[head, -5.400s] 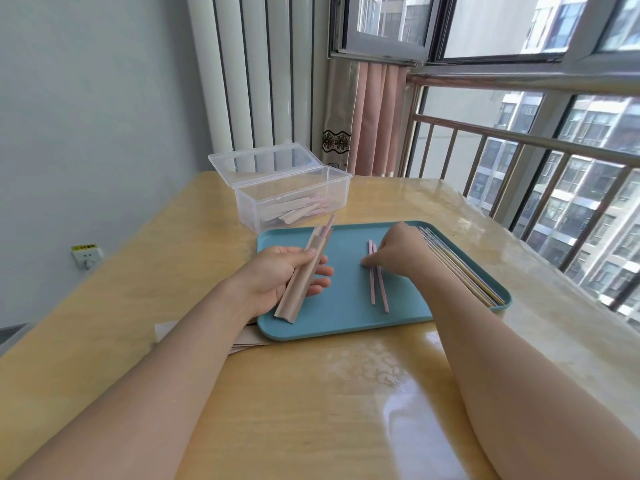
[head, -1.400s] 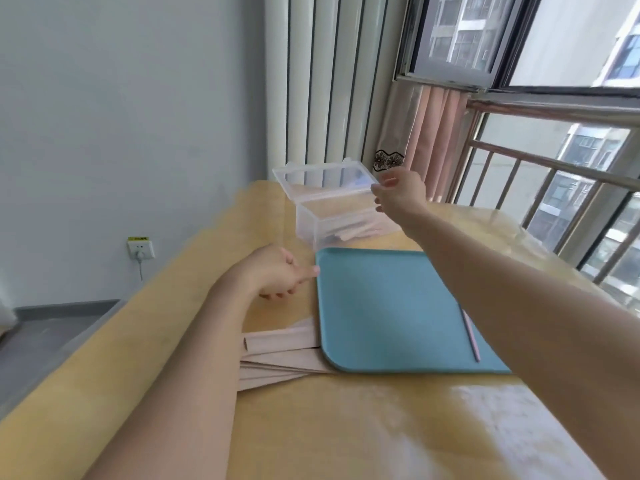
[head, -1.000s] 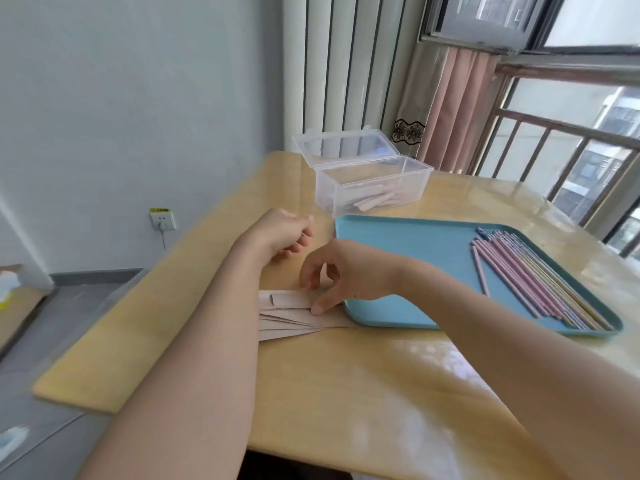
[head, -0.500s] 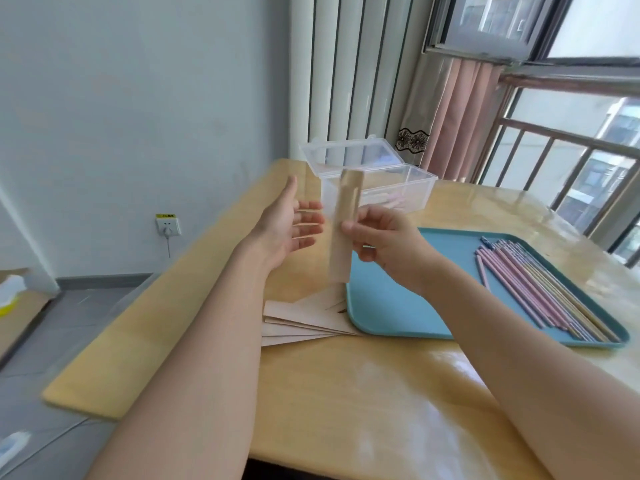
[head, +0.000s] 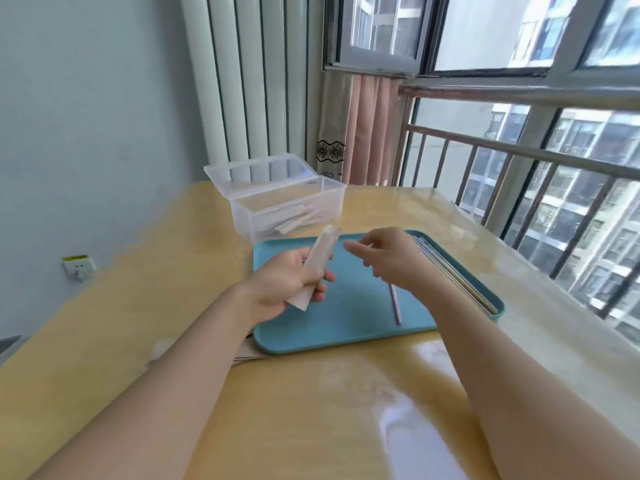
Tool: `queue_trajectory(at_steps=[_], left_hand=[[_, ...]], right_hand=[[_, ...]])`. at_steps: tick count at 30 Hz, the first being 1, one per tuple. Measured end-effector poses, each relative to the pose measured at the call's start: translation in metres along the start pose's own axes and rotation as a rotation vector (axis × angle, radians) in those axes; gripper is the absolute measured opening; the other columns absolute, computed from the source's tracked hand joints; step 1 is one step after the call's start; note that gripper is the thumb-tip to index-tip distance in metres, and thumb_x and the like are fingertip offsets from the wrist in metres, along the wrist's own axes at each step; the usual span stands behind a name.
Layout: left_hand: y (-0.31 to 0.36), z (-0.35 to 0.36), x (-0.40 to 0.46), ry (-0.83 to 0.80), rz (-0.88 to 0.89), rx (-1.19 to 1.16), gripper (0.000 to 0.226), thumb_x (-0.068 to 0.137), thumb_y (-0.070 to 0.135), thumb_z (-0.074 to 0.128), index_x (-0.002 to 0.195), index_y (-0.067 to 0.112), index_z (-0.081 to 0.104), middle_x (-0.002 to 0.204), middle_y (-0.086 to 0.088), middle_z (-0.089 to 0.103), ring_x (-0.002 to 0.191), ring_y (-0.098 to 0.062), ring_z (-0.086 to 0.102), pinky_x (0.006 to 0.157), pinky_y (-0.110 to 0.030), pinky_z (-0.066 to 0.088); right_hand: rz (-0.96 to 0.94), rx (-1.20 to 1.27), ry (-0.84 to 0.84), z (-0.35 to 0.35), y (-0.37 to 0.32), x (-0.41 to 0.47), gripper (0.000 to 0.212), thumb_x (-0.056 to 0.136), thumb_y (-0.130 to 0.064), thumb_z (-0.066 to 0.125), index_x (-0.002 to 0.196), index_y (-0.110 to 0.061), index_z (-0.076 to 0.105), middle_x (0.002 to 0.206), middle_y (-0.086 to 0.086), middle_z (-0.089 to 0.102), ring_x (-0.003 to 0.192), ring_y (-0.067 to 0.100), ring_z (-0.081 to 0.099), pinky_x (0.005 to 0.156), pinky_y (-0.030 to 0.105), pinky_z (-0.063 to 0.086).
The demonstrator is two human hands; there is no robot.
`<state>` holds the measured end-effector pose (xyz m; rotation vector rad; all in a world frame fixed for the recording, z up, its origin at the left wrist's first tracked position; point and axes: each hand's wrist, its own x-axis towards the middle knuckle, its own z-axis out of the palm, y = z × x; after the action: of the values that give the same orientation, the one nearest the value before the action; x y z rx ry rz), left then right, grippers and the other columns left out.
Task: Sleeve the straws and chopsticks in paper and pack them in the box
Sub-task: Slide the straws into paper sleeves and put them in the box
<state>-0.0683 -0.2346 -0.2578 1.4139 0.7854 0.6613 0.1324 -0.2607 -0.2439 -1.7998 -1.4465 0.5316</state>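
One head-worn camera looks forward and down, close over the table (head: pixel 311 393).

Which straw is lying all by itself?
The pink straw in the middle of the blue tray, beside the right wrist. The other straws lie bunched along the tray's right edge.

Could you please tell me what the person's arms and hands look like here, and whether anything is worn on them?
Both forearms are bare right up to the picture's lower edge: no sleeves show. The left hand and the right hand wear no gloves, and no rings, watch or bracelet can be seen. Fingernail detail is too blurred to tell.
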Motion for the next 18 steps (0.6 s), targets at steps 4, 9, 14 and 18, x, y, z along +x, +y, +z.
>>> queue_trajectory(at_steps=[4, 9, 14, 18], left_hand=[[-0.006, 0.012, 0.005, 0.088, -0.045, -0.081, 0.027, 0.107, 0.024, 0.044, 0.120, 0.008, 0.060, 0.072, -0.003, 0.051, 0.055, -0.014, 0.048, 0.052, -0.025, 0.047], [-0.013, 0.020, 0.008, 0.146, -0.002, -0.114, 0.038, 0.108, 0.031, 0.038, 0.112, 0.006, 0.065, 0.068, -0.004, 0.057, 0.054, -0.015, 0.056, 0.054, -0.026, 0.053], [-0.015, 0.014, 0.008, 0.140, -0.010, -0.148, 0.030, 0.109, 0.018, 0.037, 0.118, 0.004, 0.062, 0.086, -0.012, 0.063, 0.064, -0.017, 0.065, 0.063, -0.029, 0.059], [-0.016, 0.012, 0.010, 0.134, -0.034, -0.119, 0.032, 0.108, 0.025, 0.038, 0.118, 0.009, 0.064, 0.077, -0.006, 0.057, 0.057, -0.015, 0.053, 0.053, -0.026, 0.049]], right_hand=[[0.103, -0.529, 0.199, -0.029, 0.026, 0.004, 0.058, 0.079, -0.047, 0.079, 0.060, -0.009, 0.038, 0.055, 0.004, 0.039, 0.049, 0.019, 0.038, 0.045, 0.028, 0.025], [0.136, -0.588, -0.010, -0.014, 0.031, 0.012, 0.052, 0.082, -0.040, 0.078, 0.059, -0.011, 0.041, 0.057, 0.005, 0.042, 0.051, 0.018, 0.042, 0.046, 0.030, 0.028], [0.070, -0.544, -0.028, -0.008, 0.027, 0.016, 0.047, 0.084, -0.028, 0.070, 0.056, -0.011, 0.036, 0.054, 0.004, 0.034, 0.048, 0.019, 0.033, 0.047, 0.029, 0.022], [0.058, 0.252, -0.023, -0.010, 0.016, 0.011, 0.027, 0.090, -0.016, 0.065, 0.067, -0.006, 0.056, 0.056, 0.007, 0.046, 0.045, 0.016, 0.036, 0.046, 0.025, 0.031]])
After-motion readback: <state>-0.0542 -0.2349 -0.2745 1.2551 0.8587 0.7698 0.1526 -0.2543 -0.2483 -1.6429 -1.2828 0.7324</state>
